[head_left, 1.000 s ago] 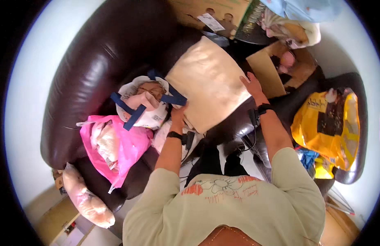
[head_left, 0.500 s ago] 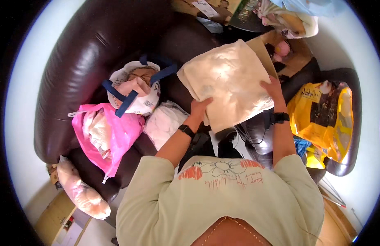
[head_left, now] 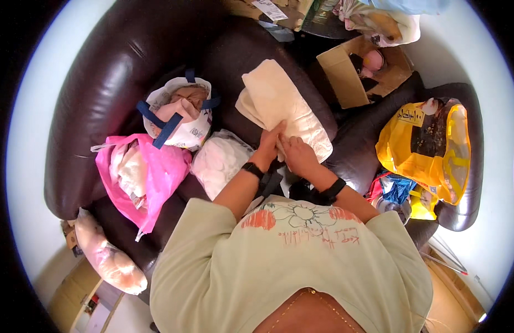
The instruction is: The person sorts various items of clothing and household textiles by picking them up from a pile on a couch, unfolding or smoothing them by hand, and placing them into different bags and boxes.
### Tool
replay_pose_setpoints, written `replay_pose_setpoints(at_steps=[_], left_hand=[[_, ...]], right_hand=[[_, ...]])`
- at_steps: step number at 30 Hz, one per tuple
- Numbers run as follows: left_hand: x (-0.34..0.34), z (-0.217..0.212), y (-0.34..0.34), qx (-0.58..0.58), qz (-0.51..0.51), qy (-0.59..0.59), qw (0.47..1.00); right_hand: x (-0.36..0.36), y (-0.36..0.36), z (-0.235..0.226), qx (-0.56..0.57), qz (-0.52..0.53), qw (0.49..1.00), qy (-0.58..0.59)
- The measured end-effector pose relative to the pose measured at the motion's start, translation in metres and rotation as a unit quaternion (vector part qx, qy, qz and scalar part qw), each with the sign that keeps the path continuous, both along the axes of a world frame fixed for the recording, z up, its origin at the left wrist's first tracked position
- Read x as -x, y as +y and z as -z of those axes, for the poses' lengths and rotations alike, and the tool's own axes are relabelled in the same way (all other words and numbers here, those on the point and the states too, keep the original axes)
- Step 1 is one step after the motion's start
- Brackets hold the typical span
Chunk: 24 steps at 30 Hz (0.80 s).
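A beige folded cloth (head_left: 296, 111) lies over the dark brown leather seat in front of me, narrow and long, with a loose flap at its left side. My left hand (head_left: 272, 143) has its fingers closed on the near edge of the cloth. My right hand (head_left: 300, 155) is right beside it, fingers bent over the same edge and almost touching the left. The fold between the hands is partly hidden by the fingers. Left of my forearm sits a clear plastic bag (head_left: 221, 162) of pale stuff.
On the left of the sofa (head_left: 93, 116) stand a white bag with blue handles (head_left: 193, 132), a pink bag (head_left: 163, 180) and a long clear bag (head_left: 110, 258). A cardboard box (head_left: 343, 77) is at the far right, a yellow bag (head_left: 393, 141) nearer on the right.
The cloth went from a broad square to a narrower strip, its right side folded over to the left. My right hand moved left, next to my left hand.
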<state>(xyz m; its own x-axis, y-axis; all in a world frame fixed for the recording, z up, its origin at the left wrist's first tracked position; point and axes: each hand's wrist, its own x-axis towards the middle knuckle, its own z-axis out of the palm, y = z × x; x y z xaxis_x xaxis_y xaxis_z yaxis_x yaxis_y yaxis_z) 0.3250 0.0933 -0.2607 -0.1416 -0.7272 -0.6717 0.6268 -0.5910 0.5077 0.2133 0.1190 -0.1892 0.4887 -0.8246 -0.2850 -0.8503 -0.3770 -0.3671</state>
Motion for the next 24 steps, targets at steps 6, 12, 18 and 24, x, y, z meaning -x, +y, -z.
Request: replay_pose_setpoints(at_steps=[6, 12, 18, 24], left_hand=[[-0.009, -0.034, -0.007, 0.021, 0.022, 0.055, 0.998], [-0.017, -0.096, 0.005, 0.203, 0.11, 0.114, 0.966], [-0.012, -0.105, 0.018, 0.174, 0.084, 0.126, 0.973], [-0.016, -0.123, 0.023, 0.247, -0.055, 0.006, 0.967]], right_hand=[[0.07, -0.043, -0.012, 0.039, 0.265, 0.938, -0.218], [0.09, -0.062, -0.054, -0.402, 0.357, 0.645, -0.543], [0.069, -0.052, -0.088, -0.292, 0.271, 0.764, -0.508], [0.062, -0.072, -0.086, -0.452, 0.219, 0.663, -0.555]])
